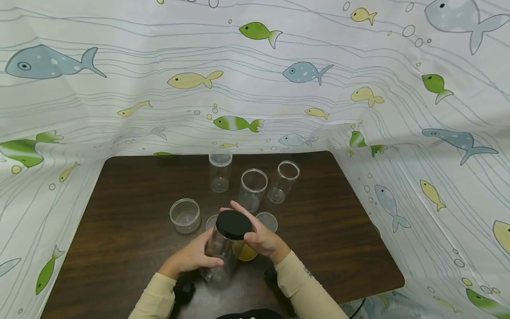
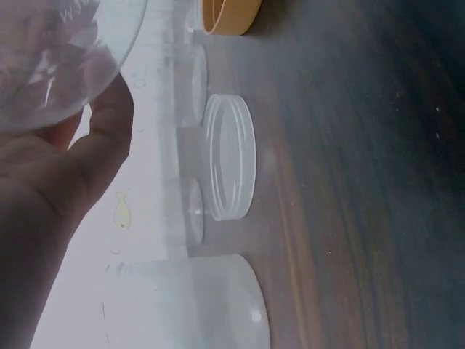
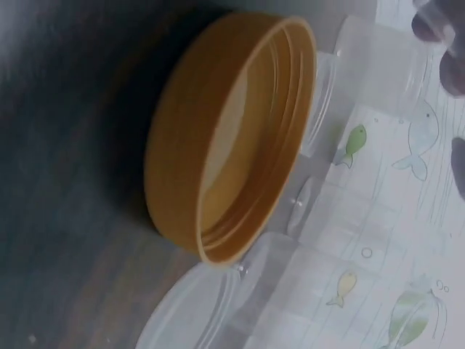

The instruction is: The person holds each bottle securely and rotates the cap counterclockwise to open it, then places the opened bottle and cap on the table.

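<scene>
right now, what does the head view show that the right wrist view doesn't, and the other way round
Only the head view shows the black lid on the jar and the two cream sleeves. Only the right wrist view shows the screw threads inside the orange lid. Both show that orange lid, clear containers, the dark tabletop and the fish-print sheet.
</scene>
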The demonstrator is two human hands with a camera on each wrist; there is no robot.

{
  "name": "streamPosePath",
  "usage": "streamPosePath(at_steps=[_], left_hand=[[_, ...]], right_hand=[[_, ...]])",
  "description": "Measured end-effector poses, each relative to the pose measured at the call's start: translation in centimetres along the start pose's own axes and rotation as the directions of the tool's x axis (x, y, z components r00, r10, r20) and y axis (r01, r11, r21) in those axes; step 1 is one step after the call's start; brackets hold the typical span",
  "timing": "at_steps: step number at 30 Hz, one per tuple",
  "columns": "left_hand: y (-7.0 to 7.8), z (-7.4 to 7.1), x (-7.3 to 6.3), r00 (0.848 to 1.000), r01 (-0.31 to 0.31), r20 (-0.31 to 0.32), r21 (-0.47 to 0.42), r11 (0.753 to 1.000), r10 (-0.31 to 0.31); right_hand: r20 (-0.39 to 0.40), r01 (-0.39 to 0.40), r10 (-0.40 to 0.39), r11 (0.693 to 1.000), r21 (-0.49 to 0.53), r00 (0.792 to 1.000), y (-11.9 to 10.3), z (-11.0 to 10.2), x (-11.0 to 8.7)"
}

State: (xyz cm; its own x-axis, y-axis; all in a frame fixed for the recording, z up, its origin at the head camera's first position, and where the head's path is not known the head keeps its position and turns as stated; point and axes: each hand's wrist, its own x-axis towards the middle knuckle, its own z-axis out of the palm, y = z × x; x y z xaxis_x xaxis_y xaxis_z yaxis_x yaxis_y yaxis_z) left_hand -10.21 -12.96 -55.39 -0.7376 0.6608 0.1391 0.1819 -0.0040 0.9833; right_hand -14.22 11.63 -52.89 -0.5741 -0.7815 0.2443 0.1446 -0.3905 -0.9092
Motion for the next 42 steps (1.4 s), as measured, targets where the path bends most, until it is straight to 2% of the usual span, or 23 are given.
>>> streamPosePath(at_steps=[3, 5, 7, 9, 10, 12, 14, 16, 17, 19, 21, 23, 24, 26, 30, 32, 34, 36, 38, 40, 42], left_hand=[[0.2, 0.1, 0.1, 0.997, 0.027, -0.078, 0.051, 0.998, -0.023], [0.3, 0.1, 0.1, 0.989, 0.067, -0.141, 0.080, 0.995, -0.055], [0.4, 0.2, 0.1, 0.971, 0.124, -0.219, 0.134, 0.983, -0.093], [0.4, 0.3, 0.3, 0.946, 0.187, -0.298, 0.194, 0.963, -0.124], [0.4, 0.3, 0.4, 0.934, 0.216, -0.331, 0.231, 0.949, -0.132], [0.4, 0.6, 0.5, 0.910, 0.272, -0.394, 0.331, 0.904, -0.130], [0.3, 0.9, 0.7, 0.896, 0.305, -0.429, 0.420, 0.855, -0.109], [0.3, 1.2, 0.9, 0.892, 0.317, -0.446, 0.512, 0.798, -0.068], [0.3, 1.3, 1.0, 0.891, 0.316, -0.451, 0.543, 0.778, -0.046], [0.3, 1.6, 1.1, 0.892, 0.303, -0.452, 0.596, 0.744, -0.002], [0.4, 1.8, 1.1, 0.894, 0.287, -0.447, 0.617, 0.733, 0.026], [0.3, 1.8, 1.1, 0.898, 0.268, -0.439, 0.607, 0.748, 0.034], [0.3, 1.8, 1.0, 0.902, 0.255, -0.430, 0.598, 0.760, 0.035], [0.3, 1.7, 0.9, 0.913, 0.222, -0.407, 0.562, 0.797, 0.033], [0.2, 1.3, 0.7, 0.941, 0.149, -0.338, 0.460, 0.876, 0.018], [0.4, 1.1, 0.5, 0.958, 0.130, -0.287, 0.389, 0.912, -0.014], [0.5, 0.8, 0.3, 0.975, 0.118, -0.217, 0.298, 0.947, -0.054], [0.5, 0.5, 0.2, 0.990, 0.094, -0.125, 0.187, 0.978, -0.071], [0.3, 0.3, 0.1, 0.998, 0.060, -0.027, 0.062, 0.996, -0.058], [0.0, 0.2, 0.1, 0.998, 0.036, 0.053, -0.048, 0.998, -0.033], [-0.2, 0.2, 0.1, 0.996, 0.014, 0.094, -0.104, 0.995, -0.004]], right_hand=[[-0.096, -0.001, 0.004, 0.999, 0.032, 0.995, 0.2, 0.3, -0.1], [-0.190, -0.005, 0.006, 1.000, 0.003, 0.982, 0.3, 0.8, -0.1], [-0.298, -0.019, 0.001, 0.998, -0.055, 0.955, 0.5, 1.4, 0.0], [-0.397, -0.050, -0.004, 0.991, -0.127, 0.918, 0.6, 2.2, 0.0], [-0.434, -0.066, -0.010, 0.985, -0.161, 0.901, 0.7, 2.6, 0.1], [-0.502, -0.109, -0.012, 0.972, -0.210, 0.865, 0.8, 3.5, 0.3], [-0.558, -0.149, -0.008, 0.961, -0.234, 0.830, 1.0, 4.2, 0.6], [-0.610, -0.183, -0.001, 0.954, -0.238, 0.792, 1.2, 4.7, 0.8], [-0.635, -0.197, 0.001, 0.951, -0.239, 0.773, 1.2, 4.8, 0.9], [-0.677, -0.219, 0.008, 0.949, -0.227, 0.736, 1.3, 5.0, 0.9], [-0.696, -0.234, 0.018, 0.948, -0.218, 0.718, 1.3, 4.9, 0.9], [-0.687, -0.239, 0.031, 0.948, -0.210, 0.726, 1.1, 4.7, 0.8], [-0.673, -0.239, 0.045, 0.951, -0.198, 0.738, 0.9, 4.5, 0.7], [-0.622, -0.232, 0.072, 0.956, -0.179, 0.779, 0.4, 4.1, 0.5], [-0.466, -0.203, 0.110, 0.967, -0.154, 0.878, -0.6, 2.9, 0.1], [-0.370, -0.170, 0.104, 0.974, -0.149, 0.923, -0.9, 2.1, 0.0], [-0.274, -0.132, 0.091, 0.982, -0.135, 0.957, -1.0, 1.3, -0.2], [-0.180, -0.098, 0.077, 0.989, -0.110, 0.981, -0.9, 0.6, -0.3], [-0.102, -0.080, 0.071, 0.992, -0.094, 0.992, -0.6, 0.0, -0.5], [-0.051, -0.073, 0.069, 0.994, -0.085, 0.996, -0.3, -0.4, -0.6], [-0.029, -0.079, 0.077, 0.994, -0.081, 0.997, -0.1, -0.6, -0.8]])
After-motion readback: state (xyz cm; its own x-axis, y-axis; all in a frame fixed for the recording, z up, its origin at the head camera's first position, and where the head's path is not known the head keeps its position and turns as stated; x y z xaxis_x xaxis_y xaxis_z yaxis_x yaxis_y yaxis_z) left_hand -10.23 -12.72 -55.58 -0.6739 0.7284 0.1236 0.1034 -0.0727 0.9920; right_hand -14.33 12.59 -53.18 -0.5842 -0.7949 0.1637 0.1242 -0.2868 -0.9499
